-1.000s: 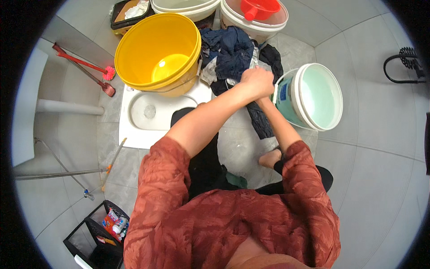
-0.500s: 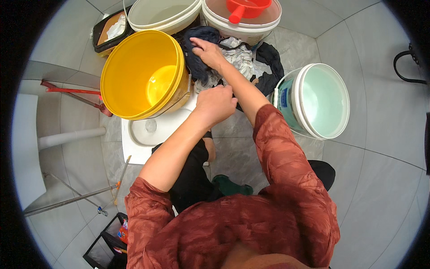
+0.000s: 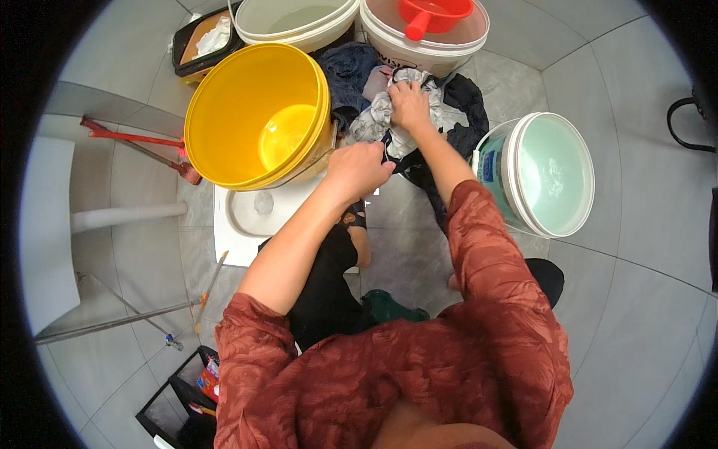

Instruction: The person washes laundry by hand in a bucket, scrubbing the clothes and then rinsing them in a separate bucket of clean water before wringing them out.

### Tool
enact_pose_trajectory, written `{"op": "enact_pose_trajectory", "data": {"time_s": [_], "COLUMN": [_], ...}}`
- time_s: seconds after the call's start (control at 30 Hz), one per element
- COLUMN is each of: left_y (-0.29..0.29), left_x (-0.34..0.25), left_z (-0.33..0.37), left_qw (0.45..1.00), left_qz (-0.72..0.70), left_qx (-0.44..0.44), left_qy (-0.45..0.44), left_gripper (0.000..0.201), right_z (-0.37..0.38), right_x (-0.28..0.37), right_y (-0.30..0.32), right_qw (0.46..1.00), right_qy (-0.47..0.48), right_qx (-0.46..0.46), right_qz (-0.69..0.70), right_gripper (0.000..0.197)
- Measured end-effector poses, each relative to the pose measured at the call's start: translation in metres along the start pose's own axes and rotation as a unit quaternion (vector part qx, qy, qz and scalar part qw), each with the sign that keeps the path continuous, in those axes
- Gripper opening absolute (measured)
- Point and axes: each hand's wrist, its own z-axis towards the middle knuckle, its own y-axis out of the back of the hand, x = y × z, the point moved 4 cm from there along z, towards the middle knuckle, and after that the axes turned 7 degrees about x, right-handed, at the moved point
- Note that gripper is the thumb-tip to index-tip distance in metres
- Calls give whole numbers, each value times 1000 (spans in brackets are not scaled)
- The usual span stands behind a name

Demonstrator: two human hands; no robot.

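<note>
A heap of clothes lies on the floor between the buckets. My right hand (image 3: 410, 107) is closed on a light grey garment (image 3: 378, 116) at the top of it. Nearer to me, my left hand (image 3: 357, 170) is a fist, with a dark, white-edged fold of clothing at its thumb side; its fingers hide most of what they hold. Dark blue clothing (image 3: 345, 71) lies behind, against the yellow bucket (image 3: 224, 112). A black garment (image 3: 465, 101) curves along the heap's right side, and a dark length trails toward me beneath my right forearm.
The yellow bucket leans over a white squat toilet (image 3: 228, 239). A pale green bucket (image 3: 516, 176) stands at right. Two white buckets (image 3: 299, 34) are at the back, one with a red dipper (image 3: 437, 16). A red-handled tool (image 3: 134, 133) and a white pipe (image 3: 127, 217) are at left.
My right hand has moved right and down from the dark blue clothing onto the light grey garment. The dark clothing is spread differently, and a dark length now hangs below my right forearm.
</note>
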Motion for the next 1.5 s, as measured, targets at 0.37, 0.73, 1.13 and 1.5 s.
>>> {"op": "enact_pose_trajectory", "data": {"time_s": [0.37,0.73,1.13,1.5], "left_y": [-9,18,55,37], "left_x": [13,-7,-3,31], "left_z": [22,60,27,82], "left_qw": [1000,825,647,689], "left_qz": [1,-503,-670,-674], "left_qx": [-11,-175,-347,-265], "left_qy": [20,-190,-108,-20], "left_gripper": [42,62,19,23], "right_z": [-18,-46,-56,-61], "right_x": [-71,-4,-88,-81], "right_y": [58,194,-37,-59], "right_qw": [770,657,799,638], "right_qy": [-200,34,-312,-349], "right_qx": [-5,43,1,-128], "right_qz": [606,752,515,675], "right_gripper": [15,18,81,58]}}
